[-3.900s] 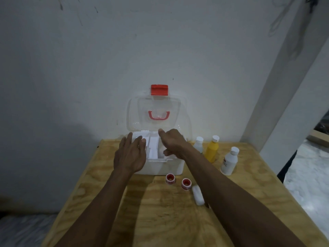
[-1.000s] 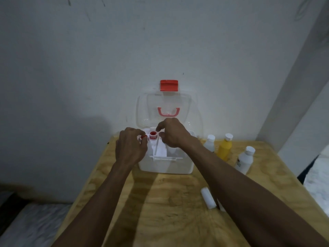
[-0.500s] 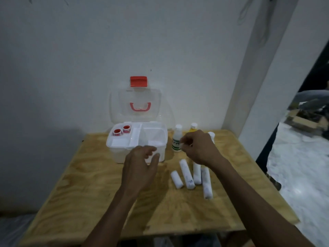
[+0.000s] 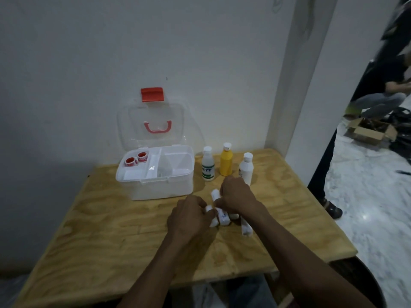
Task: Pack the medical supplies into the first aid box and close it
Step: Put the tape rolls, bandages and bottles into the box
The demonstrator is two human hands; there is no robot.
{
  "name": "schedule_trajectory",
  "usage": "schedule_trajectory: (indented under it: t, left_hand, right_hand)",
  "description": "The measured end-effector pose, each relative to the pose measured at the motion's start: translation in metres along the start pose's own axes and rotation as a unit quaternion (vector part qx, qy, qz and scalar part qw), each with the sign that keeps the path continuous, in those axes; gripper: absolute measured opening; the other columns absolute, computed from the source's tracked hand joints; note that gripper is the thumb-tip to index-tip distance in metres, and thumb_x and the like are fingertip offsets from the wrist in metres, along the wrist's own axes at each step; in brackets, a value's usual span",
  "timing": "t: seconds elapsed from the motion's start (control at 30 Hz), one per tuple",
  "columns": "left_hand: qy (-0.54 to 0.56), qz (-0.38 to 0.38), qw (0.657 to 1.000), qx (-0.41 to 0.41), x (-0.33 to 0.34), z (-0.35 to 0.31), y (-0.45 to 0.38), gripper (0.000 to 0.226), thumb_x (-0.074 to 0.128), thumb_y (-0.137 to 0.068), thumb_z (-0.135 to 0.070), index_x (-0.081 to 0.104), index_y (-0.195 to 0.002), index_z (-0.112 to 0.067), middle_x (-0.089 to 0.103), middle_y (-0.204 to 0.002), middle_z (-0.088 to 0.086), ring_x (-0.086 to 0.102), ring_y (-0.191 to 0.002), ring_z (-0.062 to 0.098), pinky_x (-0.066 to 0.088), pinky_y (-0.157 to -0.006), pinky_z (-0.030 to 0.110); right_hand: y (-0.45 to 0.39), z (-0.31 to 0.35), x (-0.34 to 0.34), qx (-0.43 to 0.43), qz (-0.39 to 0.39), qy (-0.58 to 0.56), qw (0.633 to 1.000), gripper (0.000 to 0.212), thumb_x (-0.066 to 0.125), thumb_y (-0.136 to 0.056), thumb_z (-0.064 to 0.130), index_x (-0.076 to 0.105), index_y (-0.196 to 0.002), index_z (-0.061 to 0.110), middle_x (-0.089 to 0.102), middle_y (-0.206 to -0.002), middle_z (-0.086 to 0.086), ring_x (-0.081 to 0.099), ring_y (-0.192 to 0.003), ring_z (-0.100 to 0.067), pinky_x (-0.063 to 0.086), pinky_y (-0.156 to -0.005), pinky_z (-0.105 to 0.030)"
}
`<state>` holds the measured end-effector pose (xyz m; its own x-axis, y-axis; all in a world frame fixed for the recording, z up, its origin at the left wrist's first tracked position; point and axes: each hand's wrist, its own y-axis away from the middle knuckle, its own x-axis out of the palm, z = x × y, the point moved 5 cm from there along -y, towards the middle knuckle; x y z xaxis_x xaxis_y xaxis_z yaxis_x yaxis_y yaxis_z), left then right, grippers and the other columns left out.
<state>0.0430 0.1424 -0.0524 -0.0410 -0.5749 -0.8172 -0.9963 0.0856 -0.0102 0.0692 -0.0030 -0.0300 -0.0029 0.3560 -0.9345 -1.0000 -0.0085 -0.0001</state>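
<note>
- The left hand (image 4: 189, 215) and right hand (image 4: 236, 194) are both curling over the white bandage rolls (image 4: 223, 217) lying on the wooden desk (image 4: 111, 236); whether either is actually gripping a roll I cannot tell.
- The first aid box (image 4: 155, 174) is sitting open just beyond, with two red tape rolls (image 4: 136, 159) lying in its tray; three bottles (image 4: 226, 162) are standing beside it.

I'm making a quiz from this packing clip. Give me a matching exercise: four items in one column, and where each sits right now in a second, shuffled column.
Items
1. tape rolls
2. yellow bottle
3. bandage rolls
4. red latch

Places
A. on the table under both hands
B. top edge of the raised lid
C. left compartment of the box tray
D. standing between two white-capped bottles

Pairs: 1-C, 2-D, 3-A, 4-B
</note>
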Motion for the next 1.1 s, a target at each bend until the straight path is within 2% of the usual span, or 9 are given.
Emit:
schedule_trajectory:
  t: [0.2,0.37,0.43,0.53,0.67,0.8,0.87,0.93,1.1]
  left_hand:
    - [0.019,-0.001,1.000,0.002,-0.003,0.000,0.001,0.027,0.062,-0.072,-0.048,0.072,-0.087,-0.028,0.074,-0.083,-0.006,0.070,-0.080,0.015,0.058,-0.070,0.035]
    - [0.068,-0.027,0.997,-0.004,-0.010,0.008,0.009,0.012,0.064,-0.074,-0.040,0.064,-0.079,-0.029,0.071,-0.066,-0.012,0.068,-0.071,0.007,0.054,-0.067,0.029]
    - [0.089,-0.041,0.995,0.001,-0.017,0.009,0.014,0.009,0.066,-0.079,-0.035,0.063,-0.082,-0.027,0.070,-0.065,-0.011,0.065,-0.066,0.000,0.049,-0.063,0.025]
    - [0.146,-0.053,0.988,0.011,-0.034,0.011,0.023,0.006,0.069,-0.081,-0.030,0.065,-0.083,-0.026,0.070,-0.066,-0.011,0.065,-0.061,-0.004,0.053,-0.060,0.022]
    - [0.189,-0.102,0.977,0.008,-0.073,0.024,0.033,0.008,0.075,-0.077,-0.023,0.068,-0.080,-0.025,0.072,-0.073,-0.011,0.068,-0.067,0.000,0.059,-0.064,0.028]
    - [0.206,-0.184,0.961,-0.018,-0.126,0.043,0.031,0.010,0.076,-0.077,-0.020,0.070,-0.083,-0.025,0.072,-0.078,-0.012,0.068,-0.072,0.000,0.056,-0.064,0.023]
    - [0.197,-0.223,0.954,-0.031,-0.152,0.051,0.023,0.011,0.077,-0.075,-0.020,0.072,-0.084,-0.024,0.072,-0.080,-0.011,0.067,-0.073,0.001,0.053,-0.066,0.023]
    - [0.183,-0.246,0.951,-0.048,-0.172,0.059,0.011,0.014,0.077,-0.073,-0.018,0.073,-0.085,-0.023,0.072,-0.080,-0.008,0.067,-0.073,0.004,0.052,-0.068,0.024]
    - [0.121,-0.239,0.960,-0.085,-0.198,0.079,-0.030,0.012,0.078,-0.071,-0.027,0.072,-0.080,-0.023,0.074,-0.077,-0.003,0.069,-0.077,0.017,0.058,-0.078,0.035]
  right_hand:
    - [-0.001,0.005,0.001,0.036,0.012,-0.034,0.999,0.031,0.071,-0.077,0.020,0.040,-0.079,0.016,0.044,-0.075,0.000,0.050,-0.071,-0.018,0.032,-0.048,-0.025]
    - [-0.002,0.007,0.006,0.046,0.019,-0.074,0.996,0.041,0.069,-0.070,0.030,0.031,-0.058,0.022,0.037,-0.059,0.003,0.036,-0.051,-0.012,0.029,-0.046,-0.025]
    - [0.000,0.010,0.003,0.046,0.002,-0.081,0.996,0.031,0.068,-0.069,0.037,0.044,-0.062,0.020,0.045,-0.062,0.003,0.045,-0.055,-0.013,0.035,-0.047,-0.026]
    - [0.005,0.021,-0.010,0.024,-0.022,-0.099,0.994,0.027,0.073,-0.071,0.035,0.069,-0.089,0.015,0.066,-0.083,0.002,0.062,-0.072,-0.012,0.049,-0.057,-0.028]
    - [0.016,0.044,-0.037,-0.015,-0.039,-0.192,0.980,0.026,0.077,-0.073,0.021,0.075,-0.096,0.010,0.071,-0.076,0.001,0.064,-0.066,-0.011,0.052,-0.059,-0.029]
    - [0.008,0.073,-0.057,-0.027,-0.067,-0.287,0.955,0.029,0.079,-0.073,0.020,0.074,-0.099,0.010,0.072,-0.070,0.002,0.062,-0.059,-0.006,0.049,-0.057,-0.022]
    - [-0.007,0.088,-0.059,-0.012,-0.077,-0.342,0.937,0.035,0.080,-0.068,0.023,0.074,-0.100,0.010,0.074,-0.071,0.000,0.066,-0.061,-0.011,0.058,-0.065,-0.030]
    - [-0.026,0.103,-0.056,0.010,-0.077,-0.379,0.922,0.038,0.079,-0.063,0.025,0.075,-0.098,0.013,0.076,-0.078,-0.003,0.071,-0.071,-0.018,0.062,-0.073,-0.041]
    - [-0.065,0.139,-0.045,0.044,-0.069,-0.398,0.914,0.049,0.082,-0.064,0.019,0.068,-0.110,0.008,0.071,-0.108,-0.012,0.071,-0.091,-0.027,0.061,-0.080,-0.044]
